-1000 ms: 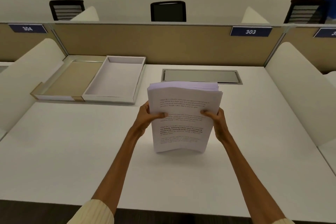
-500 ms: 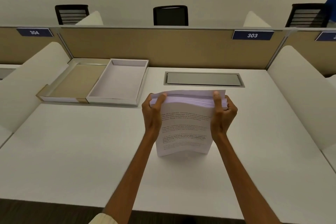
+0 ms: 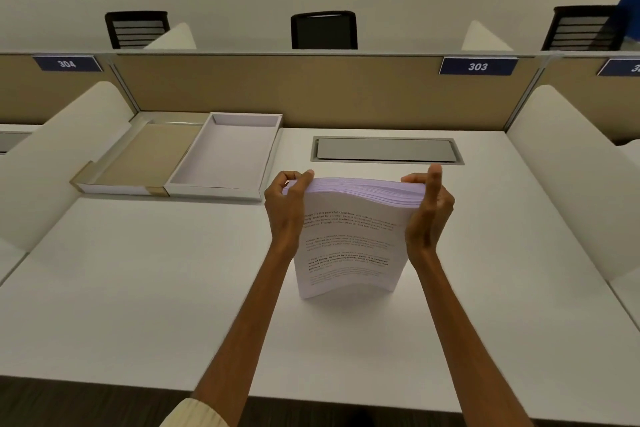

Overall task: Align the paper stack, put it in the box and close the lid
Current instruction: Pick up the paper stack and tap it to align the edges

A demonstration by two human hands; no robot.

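A thick paper stack [image 3: 349, 243] with printed text stands on its bottom edge on the white desk, bowed slightly. My left hand [image 3: 286, 205] grips its upper left edge and my right hand [image 3: 426, 211] grips its upper right edge, fingers over the top. The white box [image 3: 221, 180] lies open at the back left of the desk, its tray empty. Its lid [image 3: 138, 163], tan inside, lies flat and joined to the box's left side.
A white desk [image 3: 138, 288] with curved white side dividers [image 3: 52, 156] left and right. A grey cable hatch [image 3: 386, 149] is set into the desk behind the stack. A tan partition [image 3: 311, 90] with number plates closes the back; black chairs stand beyond.
My hands slid from the stack's sides up to its top corners and the stack came down onto the desk. Since half a second ago they stay there, the top edge looking more even.
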